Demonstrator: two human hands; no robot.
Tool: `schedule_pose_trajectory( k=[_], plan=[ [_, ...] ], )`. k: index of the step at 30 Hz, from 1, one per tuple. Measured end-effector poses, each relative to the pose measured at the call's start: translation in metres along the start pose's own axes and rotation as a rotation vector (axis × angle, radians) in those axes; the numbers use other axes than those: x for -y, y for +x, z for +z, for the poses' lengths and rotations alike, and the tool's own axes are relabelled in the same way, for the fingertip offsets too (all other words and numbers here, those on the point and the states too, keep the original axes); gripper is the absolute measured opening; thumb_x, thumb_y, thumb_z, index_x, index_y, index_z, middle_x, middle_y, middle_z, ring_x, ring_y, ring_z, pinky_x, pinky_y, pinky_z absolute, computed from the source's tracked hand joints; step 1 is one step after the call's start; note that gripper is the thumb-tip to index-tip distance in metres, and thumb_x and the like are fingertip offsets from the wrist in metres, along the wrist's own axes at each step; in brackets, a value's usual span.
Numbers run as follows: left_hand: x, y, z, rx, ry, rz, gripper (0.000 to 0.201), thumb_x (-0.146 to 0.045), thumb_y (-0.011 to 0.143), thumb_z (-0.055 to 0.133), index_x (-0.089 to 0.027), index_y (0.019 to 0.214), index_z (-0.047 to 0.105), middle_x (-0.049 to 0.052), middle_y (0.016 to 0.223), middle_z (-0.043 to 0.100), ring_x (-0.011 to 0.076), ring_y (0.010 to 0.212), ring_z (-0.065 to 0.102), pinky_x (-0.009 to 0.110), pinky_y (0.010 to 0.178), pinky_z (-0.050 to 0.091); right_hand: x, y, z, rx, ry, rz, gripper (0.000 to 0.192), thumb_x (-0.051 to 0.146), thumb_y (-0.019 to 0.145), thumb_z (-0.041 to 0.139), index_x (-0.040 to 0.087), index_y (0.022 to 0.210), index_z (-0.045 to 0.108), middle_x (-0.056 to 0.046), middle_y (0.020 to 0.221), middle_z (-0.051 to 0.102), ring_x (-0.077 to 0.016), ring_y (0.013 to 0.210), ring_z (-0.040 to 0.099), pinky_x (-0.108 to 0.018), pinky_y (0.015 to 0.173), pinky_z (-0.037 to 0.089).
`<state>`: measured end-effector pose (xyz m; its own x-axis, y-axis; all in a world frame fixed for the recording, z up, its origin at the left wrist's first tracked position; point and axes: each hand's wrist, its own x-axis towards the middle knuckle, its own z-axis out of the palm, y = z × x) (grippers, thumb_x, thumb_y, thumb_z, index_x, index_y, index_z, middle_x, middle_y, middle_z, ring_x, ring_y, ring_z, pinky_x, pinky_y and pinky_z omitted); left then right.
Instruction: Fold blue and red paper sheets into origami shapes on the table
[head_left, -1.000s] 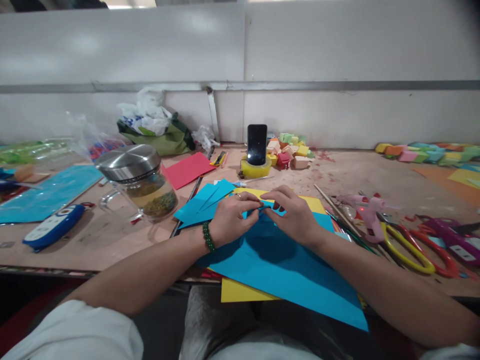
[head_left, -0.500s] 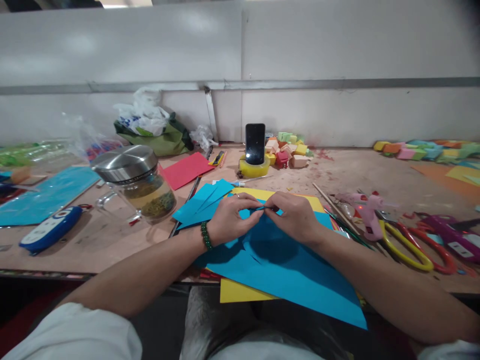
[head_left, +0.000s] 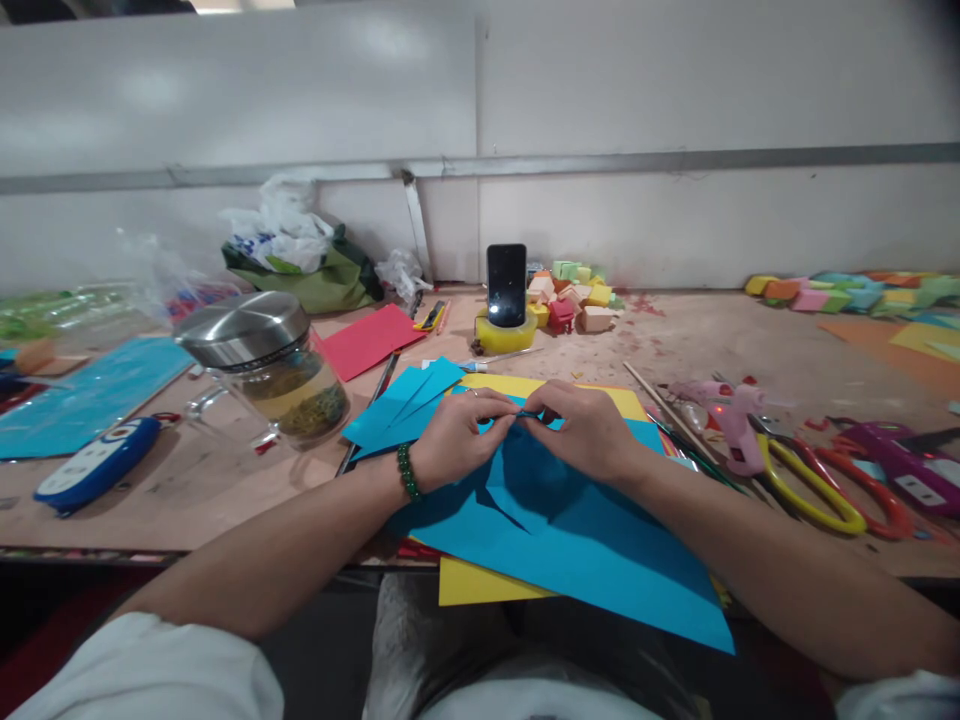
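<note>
- The left hand [head_left: 456, 438] and the right hand [head_left: 587, 428] meet fingertip to fingertip, both pinched shut on a small fold of blue paper [head_left: 529, 414]; it is lifted just off the blue sheet [head_left: 592, 550] beneath the wrists
- A yellow sheet [head_left: 480, 583] lies under the blue one, nearer the body than the hands
- Left of the left hand stands a glass jar [head_left: 279, 375] with a steel lid
- Right of the right hand lie a pink glue gun [head_left: 731, 418] and yellow scissors [head_left: 814, 485] on the desk [head_left: 712, 340]

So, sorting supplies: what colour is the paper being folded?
Blue paper, pinched by left hand and right hand; head view.
</note>
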<state>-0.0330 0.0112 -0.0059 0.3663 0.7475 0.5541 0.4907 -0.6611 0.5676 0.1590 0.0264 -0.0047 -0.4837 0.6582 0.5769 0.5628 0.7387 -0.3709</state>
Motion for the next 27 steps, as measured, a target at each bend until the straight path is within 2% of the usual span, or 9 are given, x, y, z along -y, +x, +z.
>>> schedule_pose_trajectory(
  k=[7,11,14,21,24,26,27],
  plan=[
    [0.0020,0.0016,-0.0010,0.060,-0.033,-0.116,0.021,-0.013,0.080,0.057,-0.020,0.082,0.077,0.003,0.085,0.077,0.0160,0.080,0.070,0.024,0.071,0.055,0.0037,0.0019,0.0003,0.080,0.087,0.110,0.002,0.019,0.077,0.063,0.020,0.076,0.061,-0.001,0.075,0.066,-0.0134,0.063,0.060,-0.025,0.060,0.045],
    [0.0019,0.0027,-0.0009,0.046,-0.074,-0.095,0.021,-0.012,0.079,0.057,-0.019,0.077,0.076,0.003,0.084,0.077,0.0163,0.081,0.070,0.025,0.072,0.054,0.0041,0.0032,-0.0002,0.124,0.108,0.158,0.005,0.017,0.075,0.060,0.020,0.078,0.061,-0.001,0.075,0.067,-0.0135,0.063,0.060,-0.025,0.060,0.045],
    [0.0019,0.0029,0.0001,0.038,-0.074,-0.078,0.022,-0.011,0.078,0.056,-0.019,0.078,0.076,0.004,0.084,0.077,0.0170,0.082,0.070,0.026,0.074,0.054,0.0038,0.0031,-0.0002,0.137,0.039,0.187,0.002,0.019,0.077,0.060,0.020,0.078,0.061,-0.001,0.072,0.067,-0.0142,0.062,0.060,-0.025,0.059,0.043],
    [0.0016,0.0011,-0.0002,0.064,0.046,-0.119,0.017,-0.015,0.077,0.060,-0.018,0.083,0.076,0.005,0.086,0.077,0.0185,0.081,0.070,0.028,0.073,0.053,0.0024,0.0015,0.0031,0.143,-0.138,0.131,0.006,0.020,0.079,0.058,0.021,0.075,0.061,-0.002,0.068,0.067,-0.0153,0.062,0.059,-0.025,0.057,0.036],
    [0.0010,0.0009,-0.0015,0.070,0.111,-0.118,0.016,-0.015,0.078,0.060,-0.020,0.080,0.075,0.004,0.085,0.076,0.0183,0.082,0.069,0.028,0.075,0.053,0.0032,0.0024,0.0052,0.153,-0.128,0.138,0.005,0.020,0.079,0.059,0.021,0.074,0.060,-0.001,0.069,0.068,-0.0151,0.062,0.060,-0.025,0.057,0.036],
    [0.0008,0.0013,-0.0023,0.080,0.144,-0.104,0.018,-0.013,0.079,0.058,-0.019,0.077,0.075,0.003,0.082,0.076,0.0169,0.079,0.069,0.027,0.073,0.052,0.0041,0.0031,0.0060,0.168,-0.077,0.186,0.001,0.021,0.077,0.061,0.021,0.078,0.060,-0.001,0.072,0.068,-0.0158,0.065,0.061,-0.025,0.059,0.038],
    [0.0009,0.0015,-0.0026,0.084,0.160,-0.098,0.018,-0.013,0.079,0.058,-0.019,0.076,0.075,0.002,0.082,0.075,0.0163,0.078,0.068,0.026,0.073,0.052,0.0046,0.0035,0.0062,0.185,-0.038,0.215,0.006,0.021,0.076,0.062,0.022,0.081,0.060,0.000,0.074,0.069,-0.0164,0.067,0.063,-0.025,0.060,0.039]
  ],
)
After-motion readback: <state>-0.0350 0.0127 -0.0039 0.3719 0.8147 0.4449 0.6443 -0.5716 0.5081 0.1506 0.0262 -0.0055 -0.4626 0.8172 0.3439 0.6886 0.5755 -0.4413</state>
